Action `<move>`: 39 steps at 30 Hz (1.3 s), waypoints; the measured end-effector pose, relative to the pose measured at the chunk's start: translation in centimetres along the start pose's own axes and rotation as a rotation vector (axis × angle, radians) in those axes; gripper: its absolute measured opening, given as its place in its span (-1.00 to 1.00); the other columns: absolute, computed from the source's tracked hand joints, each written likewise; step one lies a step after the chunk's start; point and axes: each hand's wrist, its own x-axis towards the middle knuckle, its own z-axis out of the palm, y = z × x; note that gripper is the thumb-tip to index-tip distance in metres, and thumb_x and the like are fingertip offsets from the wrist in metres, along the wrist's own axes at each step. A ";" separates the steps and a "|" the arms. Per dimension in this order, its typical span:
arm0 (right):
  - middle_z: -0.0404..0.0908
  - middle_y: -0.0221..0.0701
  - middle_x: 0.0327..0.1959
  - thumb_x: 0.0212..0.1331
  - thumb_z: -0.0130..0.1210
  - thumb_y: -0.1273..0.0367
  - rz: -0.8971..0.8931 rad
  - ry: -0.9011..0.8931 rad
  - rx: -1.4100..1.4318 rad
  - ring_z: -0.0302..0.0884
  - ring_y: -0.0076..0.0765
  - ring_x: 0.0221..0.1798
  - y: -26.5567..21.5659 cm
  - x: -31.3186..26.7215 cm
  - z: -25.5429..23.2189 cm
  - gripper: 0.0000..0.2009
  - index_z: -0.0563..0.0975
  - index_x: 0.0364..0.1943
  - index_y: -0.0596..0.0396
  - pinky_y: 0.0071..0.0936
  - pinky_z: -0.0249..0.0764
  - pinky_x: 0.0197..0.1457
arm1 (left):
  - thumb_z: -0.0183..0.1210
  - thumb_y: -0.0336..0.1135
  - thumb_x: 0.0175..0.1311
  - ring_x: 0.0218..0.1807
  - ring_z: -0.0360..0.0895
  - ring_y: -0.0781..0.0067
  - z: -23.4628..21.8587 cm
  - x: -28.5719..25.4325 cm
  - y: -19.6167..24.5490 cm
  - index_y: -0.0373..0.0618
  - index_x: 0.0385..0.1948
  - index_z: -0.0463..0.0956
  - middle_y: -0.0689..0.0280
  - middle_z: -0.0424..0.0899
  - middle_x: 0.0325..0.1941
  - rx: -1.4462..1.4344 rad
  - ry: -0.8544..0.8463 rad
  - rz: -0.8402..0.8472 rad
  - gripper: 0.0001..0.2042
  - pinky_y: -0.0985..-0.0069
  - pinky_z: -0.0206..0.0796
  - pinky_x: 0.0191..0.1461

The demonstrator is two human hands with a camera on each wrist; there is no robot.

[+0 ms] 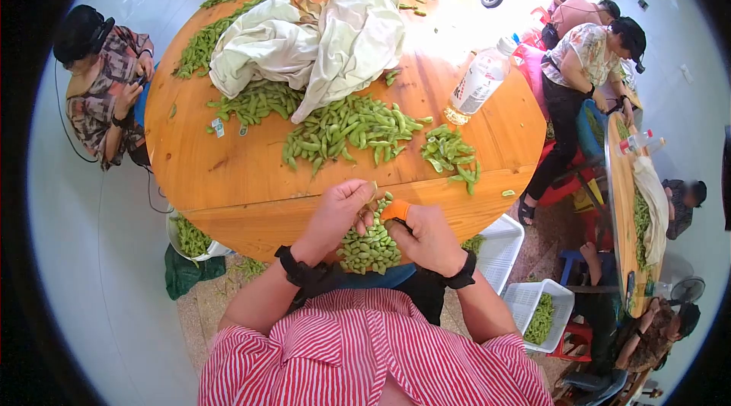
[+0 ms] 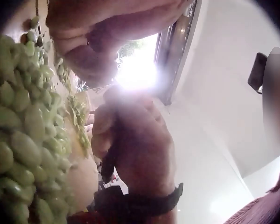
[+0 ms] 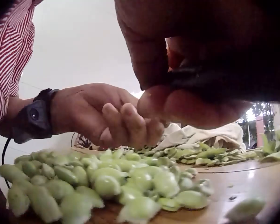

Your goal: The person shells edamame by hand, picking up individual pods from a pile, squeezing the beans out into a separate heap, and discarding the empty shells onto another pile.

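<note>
Close before me, a heap of shelled green soybeans (image 1: pixel 369 250) lies on the table's near edge between my hands. Above its left side my left hand (image 1: pixel 343 212) has its fingers curled, pinching a green pod at thumb and forefinger. My right hand (image 1: pixel 430 237) is just to the right, its fingers bent over the heap's edge, with an orange covering (image 1: pixel 396 210) at the forefinger. In the right wrist view its thumb and fingers come together in shadow, and I cannot tell what lies between them. Past the hands are unshelled pods (image 1: pixel 346 132) and a smaller pod pile (image 1: pixel 449 153).
A crumpled white cloth (image 1: pixel 320 33) covers more pods on the round wooden table (image 1: pixel 251 204). A drink bottle (image 1: pixel 480 82) stands at right. White baskets (image 1: pixel 539 311) with pods are on the floor. Other people sit around this table and another (image 1: pixel 620 178).
</note>
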 end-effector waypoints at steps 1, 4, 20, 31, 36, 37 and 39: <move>0.46 -0.29 -0.59 0.18 0.11 0.48 0.035 0.020 0.014 0.40 -0.37 -0.57 0.1 -0.1 -0.1 -0.92 0.54 -0.27 0.15 -0.45 0.33 -0.46 | -0.04 -0.18 0.51 -0.54 0.46 0.68 0.1 0.1 0.0 -0.18 -0.30 0.53 0.43 0.52 -0.50 -0.046 0.022 0.011 -0.72 0.71 0.33 -0.52; 0.48 -0.19 -0.56 0.16 0.13 0.45 0.098 0.024 0.023 0.47 -0.14 -0.51 -0.1 0.0 -1.1 -0.91 0.55 -0.29 0.15 -0.33 0.37 -0.43 | -0.05 -0.17 0.52 -0.54 0.45 0.67 0.3 0.5 -0.1 -0.19 -0.27 0.52 0.43 0.51 -0.47 -0.128 0.056 0.021 -0.71 0.70 0.31 -0.53; 0.58 -0.09 -0.48 0.17 0.19 0.30 0.250 0.273 -0.461 0.59 0.11 -0.33 4.9 0.3 -3.7 -0.81 0.55 -0.40 0.15 -0.09 0.48 -0.29 | 0.06 -0.32 0.44 -0.53 0.41 0.69 0.1 -0.3 0.4 -0.20 -0.19 0.48 0.39 0.55 -0.45 -0.166 -0.037 -0.049 -0.86 0.71 0.27 -0.48; 0.55 -0.47 -0.52 0.21 0.23 0.35 0.382 0.145 0.329 0.40 -0.63 -0.47 2.6 -0.1 -0.7 -0.78 0.63 -0.12 0.14 -0.54 0.37 -0.36 | 0.11 -0.29 0.42 -0.44 0.49 0.67 0.8 -0.6 -0.1 -0.23 -0.19 0.51 0.36 0.62 -0.38 -0.108 -0.084 -0.067 -0.82 0.71 0.34 -0.43; 0.55 -0.59 -0.48 0.23 0.23 0.37 0.379 0.175 0.575 0.38 -0.69 -0.43 1.3 0.0 0.4 -0.85 0.62 -0.23 0.17 -0.62 0.34 -0.36 | 0.15 -0.33 0.38 -0.45 0.48 0.69 1.1 -0.9 0.0 -0.24 -0.23 0.53 0.39 0.60 -0.42 -0.022 -0.083 -0.031 -0.85 0.70 0.36 -0.44; 0.55 -0.59 -0.48 0.23 0.23 0.37 0.379 0.174 0.575 0.38 -0.69 -0.43 1.4 0.0 0.4 -0.85 0.62 -0.23 0.17 -0.62 0.34 -0.36 | 0.17 -0.34 0.36 -0.46 0.48 0.70 1.0 -1.1 0.0 -0.24 -0.23 0.53 0.41 0.58 -0.44 0.046 -0.087 0.001 -0.86 0.70 0.36 -0.44; 0.57 -0.59 -0.45 0.27 0.23 0.35 0.373 0.138 0.532 0.41 -0.77 -0.48 1.7 -0.1 0.5 -0.86 0.59 -0.22 0.13 -0.75 0.33 -0.43 | 0.20 -0.36 0.33 -0.46 0.47 0.71 0.9 -1.4 -0.2 -0.23 -0.24 0.53 0.42 0.56 -0.45 0.112 -0.088 0.032 -0.86 0.70 0.37 -0.43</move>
